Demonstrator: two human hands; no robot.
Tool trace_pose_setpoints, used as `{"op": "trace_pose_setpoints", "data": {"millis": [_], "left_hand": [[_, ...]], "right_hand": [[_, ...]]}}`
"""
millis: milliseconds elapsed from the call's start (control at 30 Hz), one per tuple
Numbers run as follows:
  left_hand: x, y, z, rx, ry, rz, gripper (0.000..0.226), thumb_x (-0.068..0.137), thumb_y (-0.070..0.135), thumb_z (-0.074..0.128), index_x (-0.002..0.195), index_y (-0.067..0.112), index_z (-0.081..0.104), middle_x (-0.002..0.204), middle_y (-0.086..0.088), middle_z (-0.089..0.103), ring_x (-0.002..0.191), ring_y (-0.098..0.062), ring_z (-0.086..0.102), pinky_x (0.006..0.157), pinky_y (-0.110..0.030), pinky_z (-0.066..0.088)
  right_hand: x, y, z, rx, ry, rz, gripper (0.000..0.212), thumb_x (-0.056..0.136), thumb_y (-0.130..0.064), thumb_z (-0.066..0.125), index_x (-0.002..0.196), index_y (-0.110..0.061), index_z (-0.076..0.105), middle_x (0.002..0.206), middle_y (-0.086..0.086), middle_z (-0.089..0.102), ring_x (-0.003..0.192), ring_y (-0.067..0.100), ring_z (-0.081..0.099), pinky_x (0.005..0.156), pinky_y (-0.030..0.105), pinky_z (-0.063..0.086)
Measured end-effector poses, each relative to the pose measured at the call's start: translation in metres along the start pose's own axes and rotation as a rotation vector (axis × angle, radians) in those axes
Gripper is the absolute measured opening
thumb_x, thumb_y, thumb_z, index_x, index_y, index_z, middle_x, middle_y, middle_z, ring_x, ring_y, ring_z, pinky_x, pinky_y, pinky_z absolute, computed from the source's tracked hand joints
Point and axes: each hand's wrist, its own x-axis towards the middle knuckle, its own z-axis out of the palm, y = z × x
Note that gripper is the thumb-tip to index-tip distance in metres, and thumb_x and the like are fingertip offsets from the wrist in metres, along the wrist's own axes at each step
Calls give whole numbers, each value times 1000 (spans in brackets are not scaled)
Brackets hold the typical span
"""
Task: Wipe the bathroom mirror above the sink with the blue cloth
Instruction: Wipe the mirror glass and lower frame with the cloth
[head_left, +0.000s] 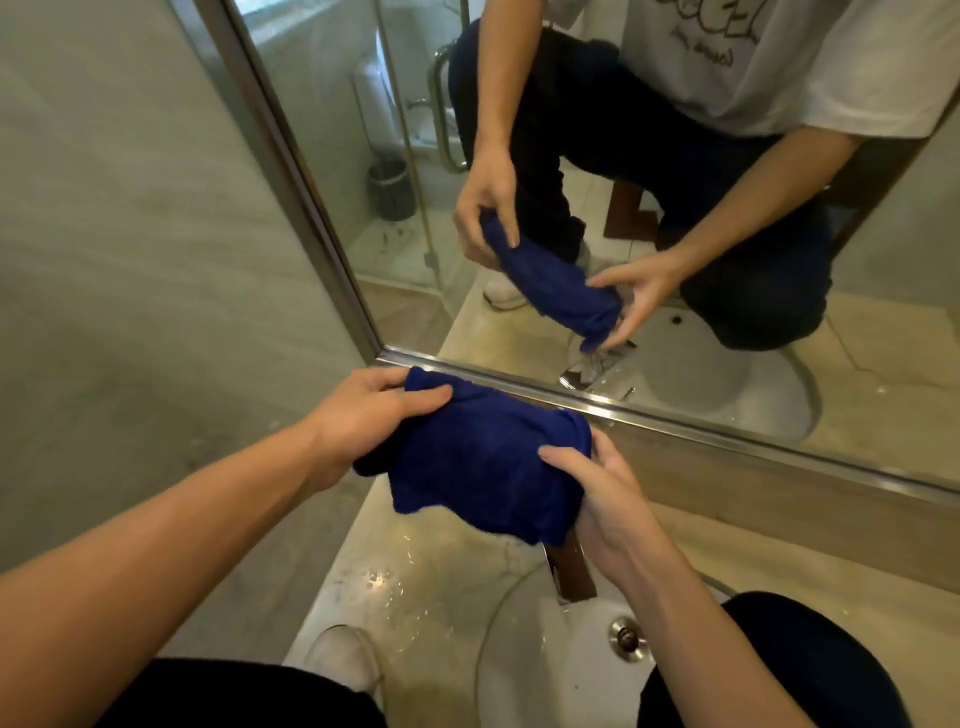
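Both hands grip the bunched blue cloth (483, 467) above the sink (561, 670): left hand (363, 415) fingers curled over its far corner, right hand (597, 499) pinching the near edge. The cloth hides most of what is probably the faucet (574, 571). Water spots the marble counter (415, 571). Beyond, the mirror (519, 130) reflects a bin (390, 188).

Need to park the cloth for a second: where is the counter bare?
Bare, wet marble counter lies left of the sink basin, and a strip right of the faucet below the mirror frame. Around the faucet is crowded by both hands.
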Motion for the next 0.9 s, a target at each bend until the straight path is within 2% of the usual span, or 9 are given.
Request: {"op": "trace_pose_setpoints", "data": {"millis": [133, 267, 400, 467, 567, 633, 700, 800, 900], "left_hand": [[6, 4, 0, 401, 41, 281, 10, 92, 27, 68, 95, 18, 72, 87, -2, 75, 84, -21, 71, 76, -36, 54], [-9, 1, 20, 535, 314, 534, 7, 88, 29, 69, 90, 23, 69, 76, 8, 70, 76, -7, 64, 70, -27, 49], [-31, -21, 50, 289, 307, 553, 20, 80, 17, 74, 92, 31, 66, 85, 11, 66, 79, -4, 63, 71, -23, 49], [-35, -32, 54, 224, 172, 508, 28, 74, 20, 69, 94, 39, 64, 96, 15, 64, 90, -2, 63, 77, -15, 48], [-30, -38, 49, 10, 31, 366, 27, 80, 7, 60, 96, 25, 69, 90, 6, 70, 88, -8, 66, 77, -19, 52], [-20, -41, 43, -15, 177, 314, 25, 82, -1, 59, 97, 18, 65, 86, 1, 66, 81, -14, 62, 73, -25, 51], [-7, -46, 32, 181, 287, 259, 42, 77, 18, 67, 118, 20, 57, 108, 2, 59, 97, -13, 57, 84, -28, 47], [10, -47, 10, 303, -13, 217, 94, 65, 42, 68, 150, 37, 29, 148, 12, 34, 137, -6, 32, 115, -37, 31], [20, -36, 0, 471, -267, 413, 102, 63, 55, 70, 150, 47, 17, 160, 18, 15, 149, -2, 7, 124, -37, 12]], "right_hand": [[3, -5, -3, -239, 8, -123, 62, 83, -9, 71, 136, -27, 44, 123, 3, 63, 100, 18, 68, 76, 32, 57], [-20, 5, 19, -840, 440, -446, 58, 84, -41, 70, 134, -22, 47, 131, 1, 49, 121, 18, 48, 96, 32, 44], [-54, 3, 61, -179, -264, -211, 53, 76, -53, 64, 117, -19, 63, 110, 7, 70, 104, 17, 67, 85, 30, 55], [-53, 2, 63, -57, -278, -166, 44, 80, -38, 71, 116, -14, 64, 107, 12, 71, 99, 20, 69, 78, 30, 57], [-40, 5, 53, -75, -70, -169, 21, 90, -20, 66, 110, -13, 69, 102, 12, 74, 100, 28, 70, 83, 39, 58], [-33, 5, 48, -187, -41, -196, 14, 94, -20, 61, 104, -16, 70, 100, 13, 73, 101, 31, 68, 91, 49, 52], [-29, -1, 44, -297, -117, -241, 15, 95, -21, 61, 102, -11, 69, 99, 16, 72, 94, 29, 68, 89, 48, 52], [-25, -23, 30, -307, -297, -224, 27, 84, -20, 62, 104, -3, 67, 93, 15, 71, 85, 25, 64, 73, 32, 50], [-21, -42, 11, -362, -428, -245, 22, 83, -13, 58, 100, -6, 69, 92, 9, 70, 84, 18, 63, 72, 25, 49]]}}
